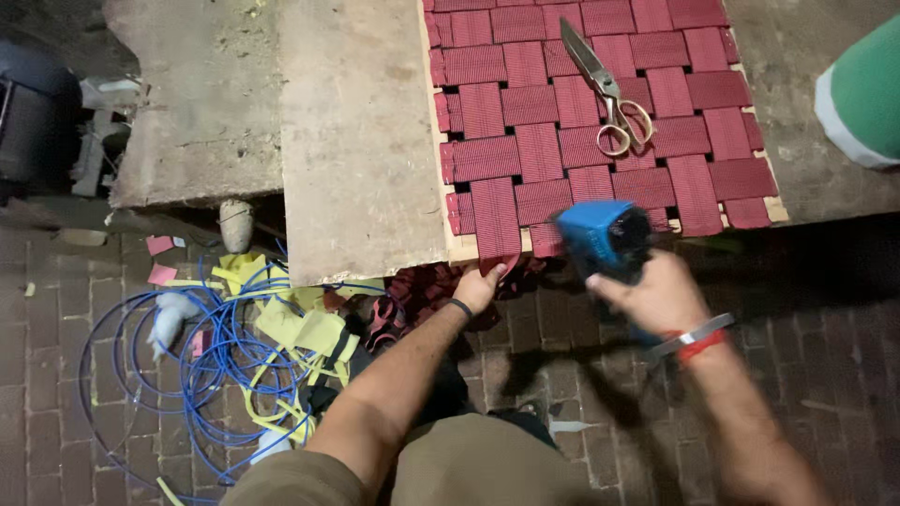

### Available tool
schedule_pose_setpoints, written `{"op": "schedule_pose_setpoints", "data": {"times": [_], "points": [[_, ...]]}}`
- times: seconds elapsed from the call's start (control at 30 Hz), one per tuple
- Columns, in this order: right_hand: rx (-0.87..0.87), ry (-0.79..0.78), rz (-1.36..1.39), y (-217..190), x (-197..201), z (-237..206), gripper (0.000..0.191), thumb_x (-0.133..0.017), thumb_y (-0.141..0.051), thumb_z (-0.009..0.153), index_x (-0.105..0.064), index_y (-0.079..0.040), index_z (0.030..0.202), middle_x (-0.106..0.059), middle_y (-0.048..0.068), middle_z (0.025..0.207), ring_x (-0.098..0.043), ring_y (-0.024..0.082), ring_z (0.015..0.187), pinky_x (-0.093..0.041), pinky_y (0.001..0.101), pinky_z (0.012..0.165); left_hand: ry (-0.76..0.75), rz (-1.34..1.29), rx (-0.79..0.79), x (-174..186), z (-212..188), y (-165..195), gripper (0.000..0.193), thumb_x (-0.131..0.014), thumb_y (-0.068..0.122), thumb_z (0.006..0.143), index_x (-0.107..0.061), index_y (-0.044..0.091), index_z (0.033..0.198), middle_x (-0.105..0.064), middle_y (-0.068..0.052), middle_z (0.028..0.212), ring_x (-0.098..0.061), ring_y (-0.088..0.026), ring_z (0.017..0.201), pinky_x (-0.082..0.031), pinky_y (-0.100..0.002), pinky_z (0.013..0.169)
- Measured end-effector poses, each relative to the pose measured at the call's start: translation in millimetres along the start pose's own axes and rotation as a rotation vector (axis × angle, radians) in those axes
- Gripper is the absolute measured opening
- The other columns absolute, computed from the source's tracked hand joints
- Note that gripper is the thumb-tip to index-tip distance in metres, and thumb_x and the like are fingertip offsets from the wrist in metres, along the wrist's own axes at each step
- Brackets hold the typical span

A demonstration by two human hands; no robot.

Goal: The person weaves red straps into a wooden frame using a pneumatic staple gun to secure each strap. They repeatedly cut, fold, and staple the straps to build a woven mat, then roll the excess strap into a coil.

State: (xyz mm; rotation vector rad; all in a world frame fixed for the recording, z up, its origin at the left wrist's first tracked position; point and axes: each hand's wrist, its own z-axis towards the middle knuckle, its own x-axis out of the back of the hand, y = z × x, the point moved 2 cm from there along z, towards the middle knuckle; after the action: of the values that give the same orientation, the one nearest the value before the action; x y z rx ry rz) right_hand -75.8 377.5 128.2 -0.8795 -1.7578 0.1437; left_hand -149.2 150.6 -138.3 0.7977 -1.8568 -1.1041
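Your left hand (480,286) pinches the loose end of a red webbing strap (495,220) at the front edge of the woven seat frame (591,122), fingers closed on the strap where it hangs over the wooden rim. Your right hand (656,295) is wrapped tight around the handle of a blue staple gun (600,236), its grip closed; the tool is blurred and its nose sits at the frame's front edge, just right of the held strap. The frame lies on the desk (356,141), red straps woven over and under. Scissors (607,89) lie on the weave, blades shut, pointing up-left, well apart from both hands. Blue cable coils (202,361) and yellow scraps (300,323) lie on the brick floor (56,412) at left. A green and white sleeve (862,94) shows at the right edge.
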Motion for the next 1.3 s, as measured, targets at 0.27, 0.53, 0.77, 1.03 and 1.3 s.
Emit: {"op": "schedule_pose_setpoints", "data": {"times": [0.27,0.53,0.77,1.03,1.3], "points": [[-0.182,-0.220,0.461,-33.9,-61.3,-16.3,0.012,-0.073,-0.008,0.083,-0.070,0.003,0.085,-0.063,0.006,0.059,-0.059,0.016,0.049,-0.048,0.0340,0.048,0.000,-0.055,-0.046,-0.4,-3.5,3.7,0.050,-0.057,0.050,0.099,-0.067,0.004,0.119,-0.073,-0.021,0.106,-0.069,-0.039,0.102,-0.052,-0.047,0.090],[-0.203,-0.152,0.353,-41.7,-68.6,-19.8,0.017,-0.072,-0.009,0.081,-0.076,-0.004,0.097,-0.063,0.006,0.060,-0.057,0.015,0.049,-0.047,0.0345,0.049,-0.071,-0.088,-0.053,-1.8,-4.5,2.6,0.053,-0.053,0.053,0.100,-0.068,0.006,0.119,-0.074,-0.018,0.103,-0.071,-0.036,0.098,-0.054,-0.046,0.088],[-0.158,-0.163,0.268,-49.5,-77.3,-23.3,0.019,-0.077,-0.014,0.084,-0.072,0.003,0.089,-0.067,0.009,0.060,-0.063,0.018,0.050,-0.050,0.0355,0.051,-0.107,-0.069,0.042,1.1,-7.1,7.4,0.056,-0.051,0.056,0.099,-0.068,0.008,0.123,-0.072,-0.020,0.108,-0.069,-0.039,0.102,-0.053,-0.047,0.087],[-0.137,-0.176,0.266,-57.5,-84.5,-21.1,0.023,-0.078,-0.014,0.085,-0.072,0.008,0.083,-0.066,0.009,0.061,-0.064,0.018,0.051,-0.050,0.0354,0.050,-0.139,-0.199,-0.014,-2.3,-5.6,7.3,0.052,-0.052,0.053,0.099,-0.071,0.008,0.116,-0.078,-0.017,0.100,-0.074,-0.033,0.093,-0.055,-0.045,0.085],[-0.166,-0.206,0.325,-76.1,-87.5,-22.4,0.016,-0.076,-0.013,0.081,-0.075,-0.004,0.093,-0.063,0.006,0.059,-0.060,0.016,0.048,-0.049,0.0348,0.048,0.020,-0.086,-0.170,1.9,-4.8,12.2,0.035,-0.052,0.032,0.101,-0.064,0.007,0.122,-0.068,-0.026,0.115,-0.063,-0.045,0.110,-0.051,-0.050,0.092]]}}
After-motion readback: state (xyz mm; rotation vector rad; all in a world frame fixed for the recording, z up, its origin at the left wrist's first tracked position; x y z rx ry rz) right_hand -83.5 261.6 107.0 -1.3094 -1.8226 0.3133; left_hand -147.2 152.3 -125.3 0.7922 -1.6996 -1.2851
